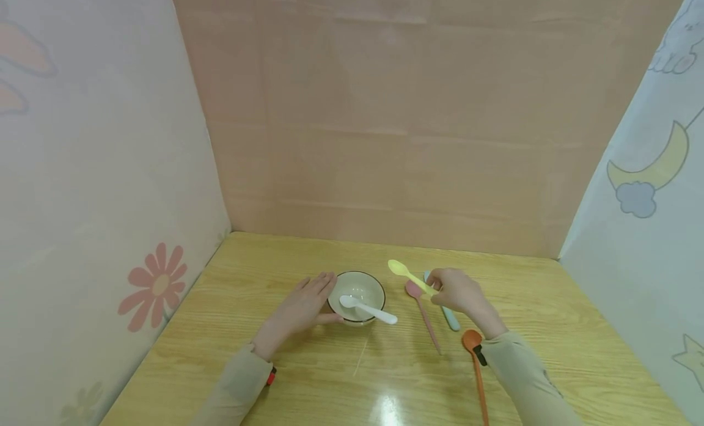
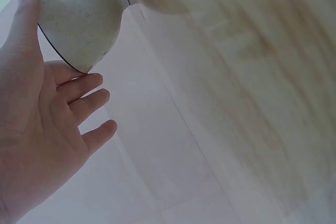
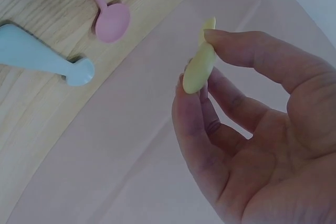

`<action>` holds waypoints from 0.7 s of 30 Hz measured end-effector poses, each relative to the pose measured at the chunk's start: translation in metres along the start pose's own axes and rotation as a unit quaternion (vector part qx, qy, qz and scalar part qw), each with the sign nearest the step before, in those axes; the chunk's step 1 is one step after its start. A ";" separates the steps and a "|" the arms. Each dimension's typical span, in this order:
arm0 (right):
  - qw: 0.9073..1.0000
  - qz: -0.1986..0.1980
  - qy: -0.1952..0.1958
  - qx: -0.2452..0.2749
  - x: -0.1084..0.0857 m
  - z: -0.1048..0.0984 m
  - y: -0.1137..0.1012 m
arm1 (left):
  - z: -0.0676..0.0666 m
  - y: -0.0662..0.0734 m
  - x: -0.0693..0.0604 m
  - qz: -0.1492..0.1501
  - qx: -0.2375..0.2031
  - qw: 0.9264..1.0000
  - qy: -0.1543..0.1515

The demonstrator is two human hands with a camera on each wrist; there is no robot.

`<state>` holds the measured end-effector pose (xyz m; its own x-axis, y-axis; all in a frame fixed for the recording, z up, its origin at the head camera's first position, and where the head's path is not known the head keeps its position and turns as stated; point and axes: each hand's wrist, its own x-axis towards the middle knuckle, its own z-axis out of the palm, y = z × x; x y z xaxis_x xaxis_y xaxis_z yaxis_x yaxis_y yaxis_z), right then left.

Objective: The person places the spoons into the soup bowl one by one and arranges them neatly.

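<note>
My left hand (image 1: 301, 305) rests against the left side of a cream bowl (image 1: 342, 285) with a dark rim; its fingers are fairly straight, with the thumb on the near side. In the left wrist view the fingers (image 2: 90, 103) touch the bowl (image 2: 79, 19) near its rim. A white spoon (image 1: 374, 312) lies in the bowl, its handle jutting over the right edge. My right hand (image 1: 455, 290) pinches a yellow spoon (image 1: 406, 273) by its handle, raised above the table with the spoon's head toward the bowl. The right wrist view shows thumb and fingers on the yellow spoon (image 3: 199, 69).
Below and beside the right hand lie a pink spoon (image 1: 425, 316) and a light-blue spoon (image 1: 451, 318) on the wooden table (image 1: 308, 377). An orange spoon (image 1: 477, 365) lies nearer, by the right sleeve. Patterned panels stand left and right, a plain brownish one behind.
</note>
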<state>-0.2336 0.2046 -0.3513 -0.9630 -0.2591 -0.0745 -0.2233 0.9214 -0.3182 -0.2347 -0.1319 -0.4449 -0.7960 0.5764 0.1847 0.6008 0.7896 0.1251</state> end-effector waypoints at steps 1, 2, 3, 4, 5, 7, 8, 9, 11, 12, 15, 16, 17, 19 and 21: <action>1.000 0.001 -0.001 -0.001 0.001 0.001 0.000 | 0.000 0.000 0.000 0.000 -0.001 1.000 0.001; 1.000 -0.002 -0.001 -0.002 0.002 0.002 -0.001 | 0.000 0.000 0.000 0.000 -0.002 1.000 0.000; 1.000 -0.002 0.000 -0.004 0.003 0.003 -0.001 | 0.000 0.000 0.000 0.000 -0.001 1.000 -0.001; 1.000 -0.003 0.000 -0.006 0.003 0.004 -0.001 | 0.000 -0.001 0.000 -0.001 -0.002 1.000 -0.002; 1.000 -0.005 0.002 -0.008 0.004 0.004 -0.002 | 0.000 -0.001 0.000 -0.001 -0.003 1.000 -0.003; 1.000 -0.007 0.002 -0.011 0.004 0.006 -0.003 | 0.002 -0.001 0.000 -0.001 -0.005 1.000 -0.003; 1.000 -0.008 0.002 -0.011 0.004 0.006 -0.003 | 0.002 -0.001 0.000 -0.001 -0.006 1.000 -0.005; 1.000 -0.006 0.002 -0.010 0.003 0.006 -0.004 | 0.003 -0.001 0.000 -0.001 -0.006 1.000 -0.007; 1.000 -0.007 0.000 -0.012 0.003 0.007 -0.005 | 0.005 0.000 0.000 0.000 -0.005 1.000 -0.007; 1.000 -0.007 -0.001 -0.012 0.002 0.007 -0.006 | 0.005 0.000 0.000 0.000 -0.005 1.000 -0.007; 1.000 -0.010 0.001 -0.011 0.001 0.007 -0.009 | 0.005 0.001 0.000 -0.001 -0.001 1.000 -0.005; 1.000 -0.012 0.002 -0.012 0.001 0.008 -0.009 | 0.005 0.001 0.000 -0.001 0.000 1.000 -0.004; 1.000 -0.012 0.004 -0.012 0.001 0.008 -0.010 | 0.005 0.001 0.000 -0.001 0.001 1.000 -0.003; 1.000 -0.016 0.008 -0.010 0.001 0.009 -0.012 | 0.004 0.001 0.000 -0.003 0.003 1.000 -0.004; 1.000 -0.020 0.009 -0.008 0.002 0.009 -0.013 | 0.004 0.001 -0.001 -0.005 0.005 1.000 -0.007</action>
<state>-0.2307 0.1894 -0.3559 -0.9559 -0.2904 -0.0444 -0.2639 0.9152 -0.3045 -0.2338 -0.1306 -0.4486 -0.8028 0.5716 0.1697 0.5923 0.7973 0.1166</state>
